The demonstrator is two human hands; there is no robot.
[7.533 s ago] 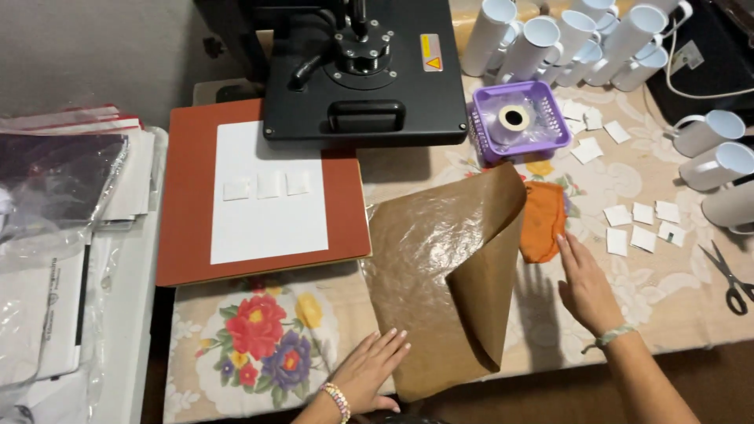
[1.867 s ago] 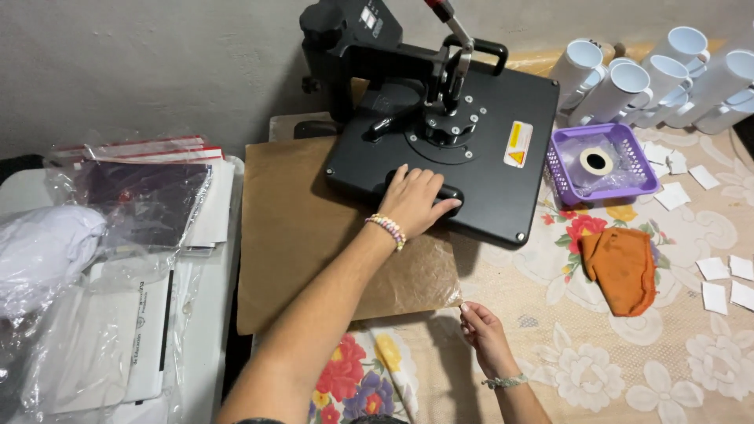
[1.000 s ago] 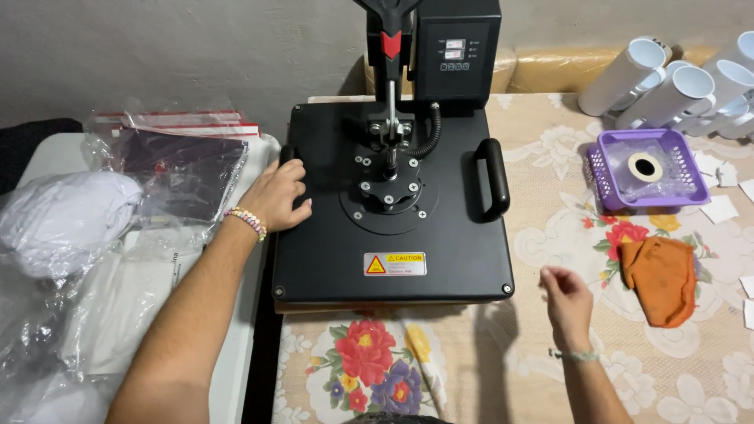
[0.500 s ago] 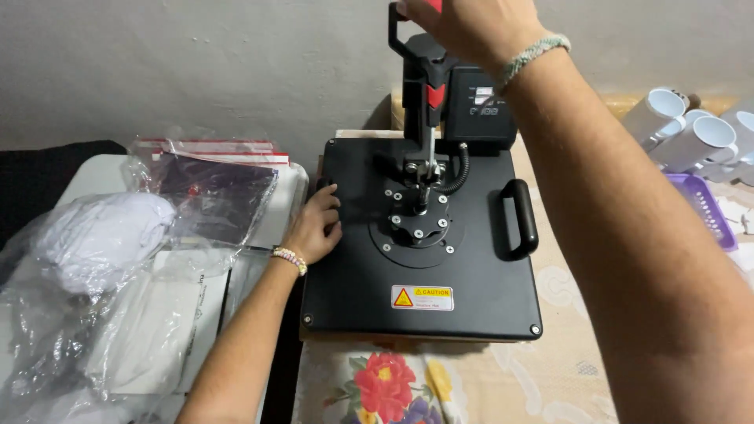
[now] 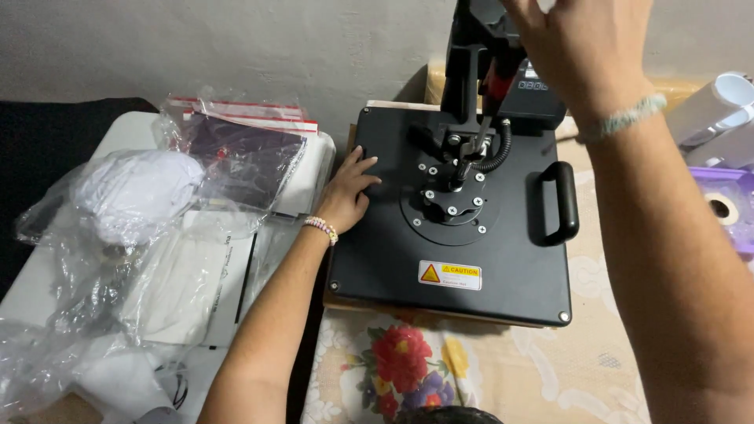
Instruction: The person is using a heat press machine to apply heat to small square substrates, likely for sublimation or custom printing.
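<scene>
A black heat press [image 5: 471, 235] stands on a floral tablecloth [image 5: 408, 369], its top plate swung over the base. My left hand [image 5: 349, 192] lies flat on the plate's left edge with the fingers spread, holding nothing. My right hand [image 5: 585, 55] is raised at the top of the view, closed around the upper end of the press lever [image 5: 471, 71]; its fingertips are cut off by the frame edge. A strip of brown paper [image 5: 440, 314] shows under the plate's front edge. A black loop handle [image 5: 561, 204] sits on the plate's right side.
Clear plastic bags with white and dark fabric [image 5: 141, 204] pile on a white table at left. White mugs [image 5: 719, 102] and a purple tray [image 5: 730, 204] holding a tape roll sit at the right edge. A grey wall runs behind.
The plate swung over the paper-covered base. My left hand moved to the plate's left edge. My right hand rose from the table to the lever.
</scene>
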